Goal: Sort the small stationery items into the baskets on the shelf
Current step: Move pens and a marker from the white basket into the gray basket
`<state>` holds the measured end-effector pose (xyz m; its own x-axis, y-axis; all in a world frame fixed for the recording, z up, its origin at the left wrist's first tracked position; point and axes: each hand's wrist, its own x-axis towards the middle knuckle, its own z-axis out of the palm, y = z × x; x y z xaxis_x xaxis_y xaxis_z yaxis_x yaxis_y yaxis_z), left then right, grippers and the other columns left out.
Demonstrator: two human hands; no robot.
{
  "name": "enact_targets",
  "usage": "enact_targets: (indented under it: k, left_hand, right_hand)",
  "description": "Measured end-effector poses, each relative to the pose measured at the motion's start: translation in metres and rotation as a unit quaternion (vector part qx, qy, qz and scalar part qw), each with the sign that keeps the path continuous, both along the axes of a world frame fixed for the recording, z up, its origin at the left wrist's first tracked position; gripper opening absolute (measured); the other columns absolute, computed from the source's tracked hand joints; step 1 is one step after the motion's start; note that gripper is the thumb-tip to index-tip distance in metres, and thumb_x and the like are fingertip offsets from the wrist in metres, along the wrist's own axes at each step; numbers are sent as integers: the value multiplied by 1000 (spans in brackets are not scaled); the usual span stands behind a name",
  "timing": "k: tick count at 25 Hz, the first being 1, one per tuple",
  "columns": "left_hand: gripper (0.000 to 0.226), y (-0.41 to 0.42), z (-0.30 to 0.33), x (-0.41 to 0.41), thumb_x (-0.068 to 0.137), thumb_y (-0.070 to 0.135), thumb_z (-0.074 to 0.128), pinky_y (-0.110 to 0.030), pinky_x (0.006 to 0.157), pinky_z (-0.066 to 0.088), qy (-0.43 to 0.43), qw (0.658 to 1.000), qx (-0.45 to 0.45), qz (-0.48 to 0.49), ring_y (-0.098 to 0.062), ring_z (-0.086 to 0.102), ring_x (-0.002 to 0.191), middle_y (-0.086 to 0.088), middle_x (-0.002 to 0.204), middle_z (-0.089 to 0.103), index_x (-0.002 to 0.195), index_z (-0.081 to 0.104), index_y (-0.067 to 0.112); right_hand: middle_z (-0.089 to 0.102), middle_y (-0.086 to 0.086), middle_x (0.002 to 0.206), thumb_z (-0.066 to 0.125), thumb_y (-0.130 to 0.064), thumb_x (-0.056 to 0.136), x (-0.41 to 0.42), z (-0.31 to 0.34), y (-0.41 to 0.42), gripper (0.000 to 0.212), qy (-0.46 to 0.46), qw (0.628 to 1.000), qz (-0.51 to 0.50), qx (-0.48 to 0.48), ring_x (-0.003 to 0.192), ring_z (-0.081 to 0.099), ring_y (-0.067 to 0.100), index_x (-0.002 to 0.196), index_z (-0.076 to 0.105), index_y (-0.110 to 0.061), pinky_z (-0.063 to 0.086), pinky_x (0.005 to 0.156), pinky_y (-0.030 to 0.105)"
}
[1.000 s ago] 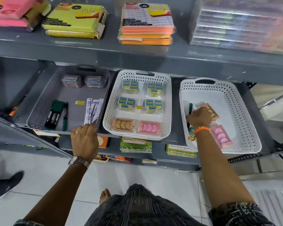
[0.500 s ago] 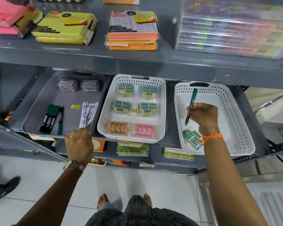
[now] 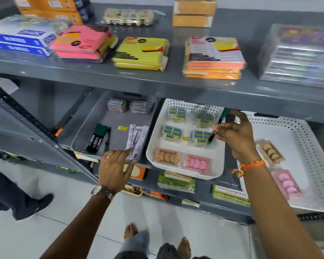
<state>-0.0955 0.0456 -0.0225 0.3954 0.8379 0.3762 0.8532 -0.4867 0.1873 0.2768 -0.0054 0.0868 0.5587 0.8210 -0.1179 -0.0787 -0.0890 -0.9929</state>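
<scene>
The right hand (image 3: 234, 135) pinches a green marker (image 3: 216, 128), probably bound for the grey basket (image 3: 79, 139) with markers; the left hand (image 3: 114, 167), open, steadies it.

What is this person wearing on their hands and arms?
Both forearms are bare, with no sleeves in view. The left hand has a thin ring on one finger and a silver metal-link wristwatch at the wrist. The right hand has a braided orange thread bracelet with red and yellow loose ends.
</scene>
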Motion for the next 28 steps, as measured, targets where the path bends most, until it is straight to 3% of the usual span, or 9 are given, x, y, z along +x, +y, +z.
enact_targets:
  k: [2,5,9,11,14,19,24,28]
  left_hand:
    - [48,8,7,-27,87,48,64,-40,84,39,4,1000,5,-9,-28,59,91,-2,98,68,122,66,16]
    - [56,20,8,-65,82,53,65,-43,86,41,-6,1000,-9,7,-30,58,92,-6,99,65,121,62,12]
    - [52,34,0,-112,83,54,64,-44,81,44,-32,998,-27,46,-32,56,89,-8,94,62,108,61,9]
    - [46,40,-5,-127,83,50,64,-44,77,45,-34,999,-22,24,-31,53,85,-8,91,58,105,59,10]
    - [45,41,-14,-136,84,41,69,-45,89,46,-43,999,-14,-30,-34,57,95,-12,101,61,110,61,6]
    - [56,48,-30,-149,79,29,76,-44,115,35,-81,991,7,-109,-34,56,118,-16,119,64,124,59,1]
    - [61,51,-39,-157,79,28,74,-40,120,27,-87,986,24,-140,-32,53,123,-16,121,64,132,50,6]
    - [62,54,-45,-157,80,29,71,-47,117,34,-80,987,23,-138,-32,51,125,-17,124,63,133,48,6]
  right_hand:
    - [56,13,86,71,13,79,-33,4,23,69,-16,998,45,26,74,65,15,129,42,-23,62,61,30]
    - [53,16,86,71,13,78,-88,5,57,70,-10,995,100,16,73,66,22,127,39,-25,62,60,31]
    - [59,11,72,70,17,78,-183,-8,111,81,-29,975,217,-44,56,69,6,140,31,-17,61,54,29]
    - [58,12,68,72,14,78,-228,-20,136,80,-53,960,263,-78,52,68,7,140,30,-15,61,53,31]
    - [63,12,66,83,0,72,-277,-41,166,81,-151,934,299,-122,61,71,23,134,33,-14,63,66,45]
    - [69,17,81,91,-12,64,-321,-64,195,87,-272,890,324,-170,64,72,28,128,32,-12,62,65,48]
    - [66,18,98,95,-29,55,-330,-79,202,89,-387,844,325,-182,86,68,33,120,38,-13,59,74,47]
    - [68,14,107,93,-42,54,-326,-79,209,87,-450,805,341,-178,96,66,33,122,47,-15,56,80,45]
